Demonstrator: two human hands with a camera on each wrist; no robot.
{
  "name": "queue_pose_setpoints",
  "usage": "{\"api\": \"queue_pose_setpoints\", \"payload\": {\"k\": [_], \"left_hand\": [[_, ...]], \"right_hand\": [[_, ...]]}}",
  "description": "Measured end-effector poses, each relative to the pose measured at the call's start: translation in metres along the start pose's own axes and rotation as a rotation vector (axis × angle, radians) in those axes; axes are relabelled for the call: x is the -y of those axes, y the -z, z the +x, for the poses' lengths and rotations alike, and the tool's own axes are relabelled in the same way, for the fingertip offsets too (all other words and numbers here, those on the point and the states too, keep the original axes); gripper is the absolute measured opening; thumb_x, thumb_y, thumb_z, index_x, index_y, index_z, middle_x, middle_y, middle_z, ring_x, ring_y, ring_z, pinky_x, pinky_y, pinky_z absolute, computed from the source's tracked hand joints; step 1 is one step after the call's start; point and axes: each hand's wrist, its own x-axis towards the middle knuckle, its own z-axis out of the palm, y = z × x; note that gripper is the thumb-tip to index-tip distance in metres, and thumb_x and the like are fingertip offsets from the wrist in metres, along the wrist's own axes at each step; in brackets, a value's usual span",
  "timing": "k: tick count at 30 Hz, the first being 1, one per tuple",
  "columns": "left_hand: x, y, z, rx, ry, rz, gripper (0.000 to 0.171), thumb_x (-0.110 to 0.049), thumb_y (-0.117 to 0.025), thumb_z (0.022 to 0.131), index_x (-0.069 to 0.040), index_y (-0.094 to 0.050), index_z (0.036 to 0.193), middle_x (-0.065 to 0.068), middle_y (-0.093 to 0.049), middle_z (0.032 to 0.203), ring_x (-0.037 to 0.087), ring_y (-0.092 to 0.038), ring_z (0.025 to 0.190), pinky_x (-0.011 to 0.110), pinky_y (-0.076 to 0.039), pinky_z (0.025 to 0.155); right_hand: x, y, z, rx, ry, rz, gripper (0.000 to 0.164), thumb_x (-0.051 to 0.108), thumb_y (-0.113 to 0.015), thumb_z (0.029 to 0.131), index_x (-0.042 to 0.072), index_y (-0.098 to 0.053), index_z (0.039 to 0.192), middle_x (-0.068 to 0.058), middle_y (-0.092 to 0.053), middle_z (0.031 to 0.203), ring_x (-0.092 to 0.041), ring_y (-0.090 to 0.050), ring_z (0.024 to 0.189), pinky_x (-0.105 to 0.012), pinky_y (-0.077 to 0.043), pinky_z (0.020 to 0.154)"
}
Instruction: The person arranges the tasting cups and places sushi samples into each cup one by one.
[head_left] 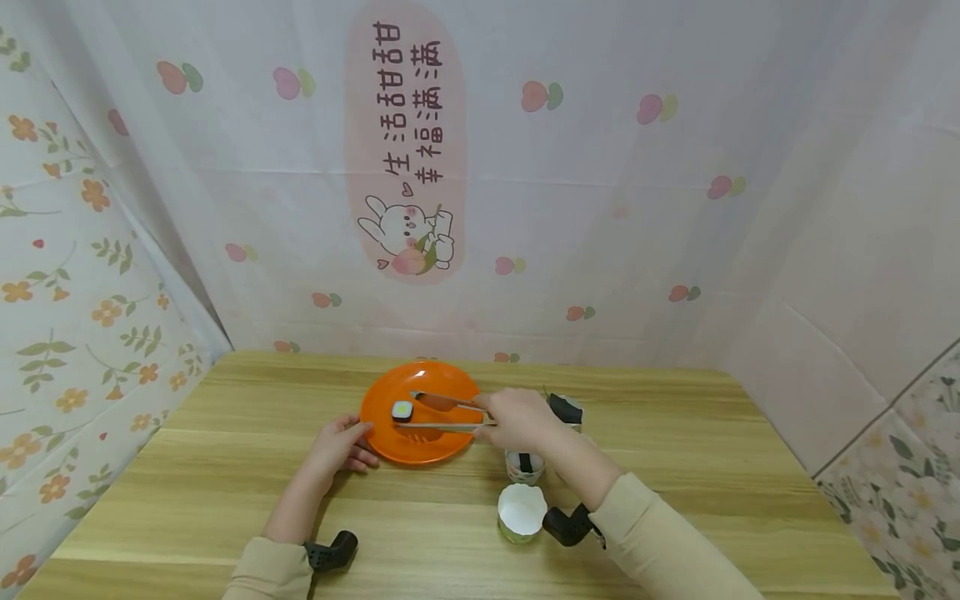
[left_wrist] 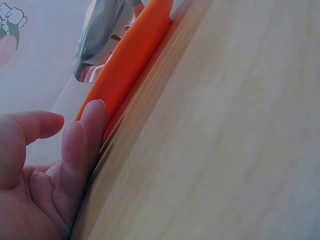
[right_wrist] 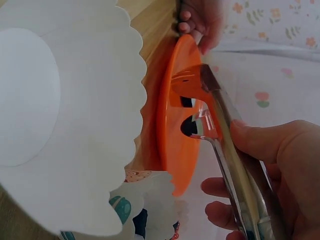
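An orange plate (head_left: 450, 454) lies on the wooden table, bearing one sushi piece (head_left: 402, 411) with a black wrap, white top and yellow centre. My left hand (head_left: 342, 446) holds the plate at its left rim, thumb on the upper side and fingers around the edge and below. With my right hand (head_left: 521, 419) I grip metal tongs (head_left: 438, 427) from the right. Their arms are spread over the plate, one tip on either side of the sushi piece. In the right wrist view, the dark sushi piece (right_wrist: 186, 102) shows between the tongs' broad ends.
Near the right forearm stands a white-lined paper cup (head_left: 522, 508). Behind it, another paper cup (head_left: 523, 477) contains a white piece with a black band. Farther back is a black-wrapped piece (head_left: 565, 409), partly hidden by the right hand. A patterned curtain (head_left: 600, 208) hangs behind the table.
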Motion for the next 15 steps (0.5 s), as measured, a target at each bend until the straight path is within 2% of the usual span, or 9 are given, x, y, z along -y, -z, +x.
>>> {"api": "queue_pose_setpoints", "payload": {"k": [3,7,15], "left_hand": [[-0.0001,-0.0001,-0.0004,0.0,0.0,0.0,0.047,-0.016,-0.048,0.1,0.012,-0.036,0.135,0.009,-0.062,0.072,0.017,-0.064,0.055,0.025,-0.053,0.05],[-0.0002,0.0,-0.0005,0.006,-0.001,0.0,0.047,-0.017,-0.048,0.1,0.012,-0.036,0.135,0.009,-0.062,0.072,0.017,-0.064,0.056,0.026,-0.053,0.05],[-0.0002,0.0007,0.0,0.013,0.004,0.007,0.049,-0.017,-0.047,0.1,0.012,-0.033,0.137,0.01,-0.062,0.075,0.018,-0.065,0.057,0.027,-0.054,0.051]], "right_hand": [[0.0003,-0.0019,0.0017,0.009,-0.002,0.001,0.048,0.036,-0.069,0.088,0.013,-0.061,0.129,0.006,-0.065,0.084,-0.008,-0.054,0.065,-0.025,-0.044,0.051],[-0.0001,-0.0034,0.0032,0.023,0.001,-0.008,0.048,0.037,-0.068,0.089,0.012,-0.06,0.13,0.0,-0.068,0.102,-0.011,-0.06,0.075,-0.027,-0.048,0.057],[0.0026,-0.0044,0.0081,0.052,-0.023,-0.004,0.048,0.036,-0.066,0.091,0.013,-0.059,0.132,-0.002,-0.068,0.109,-0.014,-0.063,0.084,-0.026,-0.049,0.058]]}}
